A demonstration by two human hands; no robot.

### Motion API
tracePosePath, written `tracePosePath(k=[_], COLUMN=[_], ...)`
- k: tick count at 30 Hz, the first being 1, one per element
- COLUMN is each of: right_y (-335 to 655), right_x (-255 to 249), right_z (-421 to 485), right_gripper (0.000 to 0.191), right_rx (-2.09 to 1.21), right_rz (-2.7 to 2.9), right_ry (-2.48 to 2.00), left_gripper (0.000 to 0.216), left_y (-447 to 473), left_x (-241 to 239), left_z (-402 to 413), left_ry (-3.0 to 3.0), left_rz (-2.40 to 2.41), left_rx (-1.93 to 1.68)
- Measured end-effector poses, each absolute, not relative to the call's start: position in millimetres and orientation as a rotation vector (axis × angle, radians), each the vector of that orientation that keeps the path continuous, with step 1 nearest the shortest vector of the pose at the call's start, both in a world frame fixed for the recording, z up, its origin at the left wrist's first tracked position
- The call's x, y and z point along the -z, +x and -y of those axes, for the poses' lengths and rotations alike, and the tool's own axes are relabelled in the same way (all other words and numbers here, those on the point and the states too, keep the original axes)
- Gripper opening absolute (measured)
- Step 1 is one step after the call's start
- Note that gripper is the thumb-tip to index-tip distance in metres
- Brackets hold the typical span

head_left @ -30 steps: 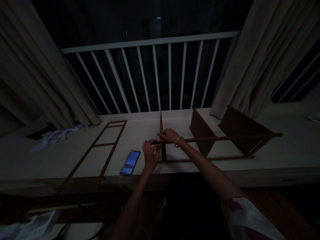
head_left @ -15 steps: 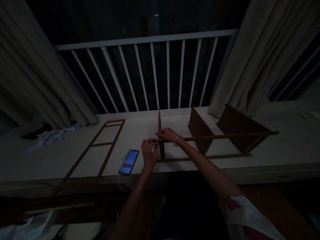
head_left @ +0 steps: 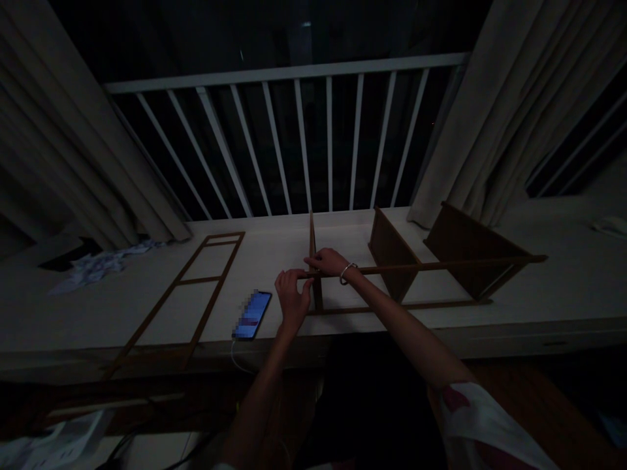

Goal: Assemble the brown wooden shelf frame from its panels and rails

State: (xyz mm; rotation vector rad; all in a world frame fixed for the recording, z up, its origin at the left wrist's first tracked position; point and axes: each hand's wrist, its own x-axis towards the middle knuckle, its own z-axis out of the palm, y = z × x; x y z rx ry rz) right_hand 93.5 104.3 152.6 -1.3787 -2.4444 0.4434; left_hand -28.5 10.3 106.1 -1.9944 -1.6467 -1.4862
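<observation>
A dark wooden shelf frame (head_left: 431,266) lies on its side on a pale ledge (head_left: 563,287), with two board panels (head_left: 392,251) standing in it. My right hand (head_left: 329,261), a bracelet on its wrist, rests closed on the frame's left end where the top rail meets the upright. My left hand (head_left: 291,297) pinches the tip of that rail just left of the upright. In the dim light I cannot make out whether it holds any small part.
A lit phone (head_left: 253,314) with a cable lies left of my hands. A flat ladder-like wooden side frame (head_left: 181,297) lies further left. Crumpled paper (head_left: 105,264) sits by the left curtain. White railing (head_left: 294,137) and curtains stand behind the ledge.
Both hands stay at the frame's left corner; the left fingers have shifted slightly on the rail end. The view has tilted a little.
</observation>
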Motion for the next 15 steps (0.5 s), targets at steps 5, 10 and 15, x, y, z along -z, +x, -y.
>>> tracePosePath(k=[5, 10, 15], right_y=[93.4, 93.8, 92.8], right_x=[-153.2, -152.4, -148.5], right_z=[-103.7, -104.0, -104.5], right_gripper=[0.064, 0.063, 0.059], right_rx=[-0.466, -0.495, -0.444], right_rz=[2.435, 2.408, 2.388], right_ry=[-1.384, -1.388, -1.376], left_gripper=[0.016, 0.014, 0.011], left_y=[-33.3, -39.3, -38.9], left_x=[-112.3, -118.2, -121.9], left_z=[-12.3, -12.1, -7.9], left_ry=[-2.022, -2.103, -2.120], left_rz=[1.687, 1.701, 1.740], left_rx=[1.437, 1.391, 1.359])
